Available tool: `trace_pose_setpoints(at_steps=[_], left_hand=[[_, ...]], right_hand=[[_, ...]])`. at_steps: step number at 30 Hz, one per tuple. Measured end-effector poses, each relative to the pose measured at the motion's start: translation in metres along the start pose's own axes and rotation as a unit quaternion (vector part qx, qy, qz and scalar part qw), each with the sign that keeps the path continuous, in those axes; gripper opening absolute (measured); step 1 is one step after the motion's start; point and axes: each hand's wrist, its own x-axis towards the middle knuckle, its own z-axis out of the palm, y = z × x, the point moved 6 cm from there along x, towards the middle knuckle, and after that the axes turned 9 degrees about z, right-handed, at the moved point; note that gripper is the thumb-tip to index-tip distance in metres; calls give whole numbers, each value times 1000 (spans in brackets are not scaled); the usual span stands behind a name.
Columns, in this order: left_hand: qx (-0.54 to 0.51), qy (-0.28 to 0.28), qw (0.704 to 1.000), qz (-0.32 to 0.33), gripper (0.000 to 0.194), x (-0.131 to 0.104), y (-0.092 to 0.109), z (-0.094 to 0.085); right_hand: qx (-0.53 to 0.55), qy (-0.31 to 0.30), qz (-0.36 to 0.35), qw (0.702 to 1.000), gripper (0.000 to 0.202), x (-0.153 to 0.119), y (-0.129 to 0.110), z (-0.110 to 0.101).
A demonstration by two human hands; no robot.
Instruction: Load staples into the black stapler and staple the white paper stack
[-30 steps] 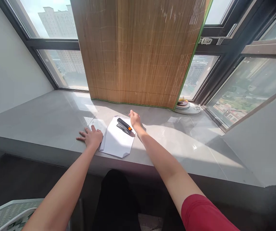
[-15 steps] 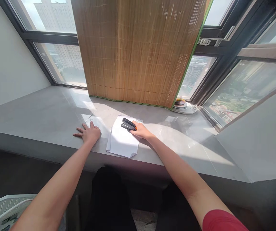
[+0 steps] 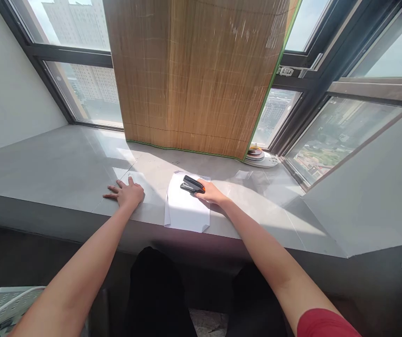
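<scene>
A black stapler (image 3: pixel 193 184) with an orange part is gripped at its right end by my right hand (image 3: pixel 212 191), above white paper sheets (image 3: pixel 186 210). The sheets lie stacked near the front edge of the grey sill, their corners slightly curled. My left hand (image 3: pixel 129 194) rests on the sill to the left of the stack, fingers spread and holding nothing. A pale, bright sheet or patch of light lies beside its fingertips; I cannot tell which.
A bamboo blind (image 3: pixel 193 79) hangs behind the sill (image 3: pixel 56 164). Stacked plates (image 3: pixel 261 158) stand at the back right, near the window frame. A pale green basket (image 3: pixel 0 304) is at the lower left. My knees are below the sill's front edge.
The paper stack, with the stapler and my right hand, has shifted right relative to my left hand. My left hand keeps its spread pose on the sill. The view has turned slightly.
</scene>
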Motion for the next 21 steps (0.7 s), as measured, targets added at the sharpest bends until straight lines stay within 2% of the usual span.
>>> trace_pose_setpoints(at_steps=[5,7,8,10,12,14,15,17,18,21], left_hand=[[-6,-6,1000,-4,70,1,0,0],[-6,-4,1000,-2,70,2,-1,1],[-6,-3,1000,-1,69,3,-2,2],[-6,2,1000,0,69,4,-3,4],[-4,8,1000,-1,69,5,-4,6],[-1,12,1000,0,69,6,-4,8],[1,12,1000,1,69,6,-4,9],[3,9,1000,1,70,7,-4,11],[3,8,1000,0,71,7,-4,11],[3,3,1000,0,69,5,-3,8]], right_hand=[[-1,-3,-4,1000,57,-1,6,-6],[17,33,-10,999,61,-5,13,-18],[32,68,-2,997,56,-10,21,-29],[42,158,50,985,37,-31,49,-57],[-30,232,150,961,37,-67,89,-87],[-140,250,208,935,37,-106,119,-107],[-164,259,208,929,35,-122,126,-112],[-177,276,216,920,34,-142,125,-111],[-167,282,210,921,32,-142,116,-103],[-98,280,126,947,35,-110,63,-61]])
